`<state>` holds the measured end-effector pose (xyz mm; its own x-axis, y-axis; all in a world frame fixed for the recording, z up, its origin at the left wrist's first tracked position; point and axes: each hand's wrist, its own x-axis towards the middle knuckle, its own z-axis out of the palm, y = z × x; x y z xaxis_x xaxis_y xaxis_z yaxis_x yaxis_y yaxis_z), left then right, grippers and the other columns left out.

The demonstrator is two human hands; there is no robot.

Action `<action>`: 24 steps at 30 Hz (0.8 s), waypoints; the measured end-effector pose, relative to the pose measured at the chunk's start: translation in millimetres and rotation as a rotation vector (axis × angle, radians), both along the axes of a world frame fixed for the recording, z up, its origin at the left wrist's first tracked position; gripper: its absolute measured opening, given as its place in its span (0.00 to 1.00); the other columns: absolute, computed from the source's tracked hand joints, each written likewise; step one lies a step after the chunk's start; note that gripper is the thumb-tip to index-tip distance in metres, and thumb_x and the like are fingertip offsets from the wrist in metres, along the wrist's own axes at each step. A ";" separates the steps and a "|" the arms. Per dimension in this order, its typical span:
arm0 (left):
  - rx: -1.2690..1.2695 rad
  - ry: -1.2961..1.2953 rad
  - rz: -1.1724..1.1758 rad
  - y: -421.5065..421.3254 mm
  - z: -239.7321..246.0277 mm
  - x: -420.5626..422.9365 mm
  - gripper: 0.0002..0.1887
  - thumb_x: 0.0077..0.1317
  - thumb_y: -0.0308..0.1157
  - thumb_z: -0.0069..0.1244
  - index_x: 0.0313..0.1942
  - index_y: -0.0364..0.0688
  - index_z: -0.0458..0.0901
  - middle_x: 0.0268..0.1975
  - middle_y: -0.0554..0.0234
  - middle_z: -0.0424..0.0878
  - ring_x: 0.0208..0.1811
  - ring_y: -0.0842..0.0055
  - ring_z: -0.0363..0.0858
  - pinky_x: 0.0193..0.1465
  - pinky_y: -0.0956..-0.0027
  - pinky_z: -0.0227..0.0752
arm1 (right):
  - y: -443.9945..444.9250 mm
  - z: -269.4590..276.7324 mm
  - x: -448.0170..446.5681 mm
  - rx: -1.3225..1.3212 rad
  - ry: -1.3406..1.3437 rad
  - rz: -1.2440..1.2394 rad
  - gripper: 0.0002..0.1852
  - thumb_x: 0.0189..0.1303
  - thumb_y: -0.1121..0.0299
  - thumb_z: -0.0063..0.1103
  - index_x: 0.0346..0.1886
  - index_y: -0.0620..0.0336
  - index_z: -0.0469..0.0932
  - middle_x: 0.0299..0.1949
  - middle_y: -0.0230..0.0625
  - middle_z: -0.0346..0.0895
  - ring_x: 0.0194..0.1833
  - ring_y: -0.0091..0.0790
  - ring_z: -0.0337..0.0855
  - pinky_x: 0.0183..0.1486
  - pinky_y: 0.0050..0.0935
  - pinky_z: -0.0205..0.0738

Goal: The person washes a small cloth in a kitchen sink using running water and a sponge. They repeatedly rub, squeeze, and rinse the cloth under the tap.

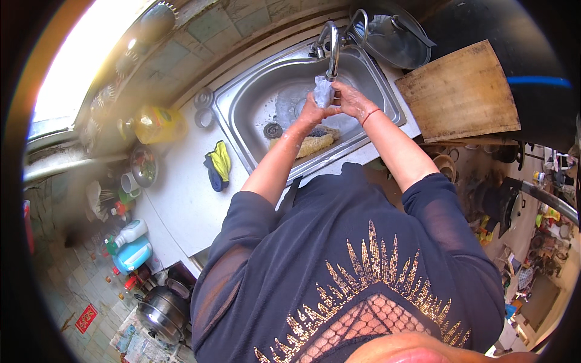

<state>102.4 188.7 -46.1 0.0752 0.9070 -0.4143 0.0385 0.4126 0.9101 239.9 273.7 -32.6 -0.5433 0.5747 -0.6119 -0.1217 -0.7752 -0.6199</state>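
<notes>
My left hand (312,111) and my right hand (353,100) hold a wet, pale, bunched cloth (322,93) between them, directly below the spout of the chrome faucet (335,50). Wet spots and what looks like suds show on my hands and left forearm. Both hands are over the stainless steel sink (247,97). Beneath my forearms, a yellowish, rough-textured scrubber (315,146) lies in the basin, partly hidden, with something dark against it. A round drain strainer (273,130) sits to its left.
On the counter left of the sink lies a yellow and dark cloth item (219,164), with a yellow liquid bottle (159,125) behind. A wooden board (460,93) and a glass lid (395,38) are at the right. A steel pot (164,313) stands lower left.
</notes>
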 end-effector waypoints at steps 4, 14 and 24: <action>-0.216 -0.662 0.264 -3.4 -0.9 -11.5 0.29 0.61 0.44 0.62 0.58 0.51 0.66 0.55 0.63 0.73 0.56 0.70 0.73 0.60 0.53 0.66 | -0.6 13.9 13.4 0.102 -0.098 0.024 0.11 0.68 0.61 0.56 0.49 0.52 0.76 0.40 0.30 0.79 0.42 0.31 0.78 0.50 0.46 0.77; -0.183 -1.032 0.397 6.8 -30.7 -13.9 0.22 0.66 0.48 0.55 0.55 0.46 0.75 0.54 0.67 0.79 0.58 0.70 0.75 0.65 0.53 0.62 | -16.8 33.7 16.0 0.494 -0.284 0.236 0.17 0.60 0.61 0.66 0.46 0.63 0.81 0.41 0.29 0.81 0.44 0.23 0.78 0.50 0.23 0.69; -0.103 -0.784 0.129 -2.7 19.8 -32.9 0.25 0.63 0.45 0.57 0.58 0.46 0.75 0.53 0.66 0.80 0.57 0.73 0.74 0.63 0.63 0.59 | -8.1 41.2 26.1 0.377 -0.107 0.166 0.09 0.68 0.65 0.57 0.48 0.55 0.77 0.32 0.24 0.78 0.29 0.17 0.76 0.36 0.21 0.75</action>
<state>69.5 186.0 -26.3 0.2763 0.8885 -0.3662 -0.6499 0.4535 0.6099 265.9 265.7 8.6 -0.5918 0.6794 -0.4337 0.0661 -0.4954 -0.8662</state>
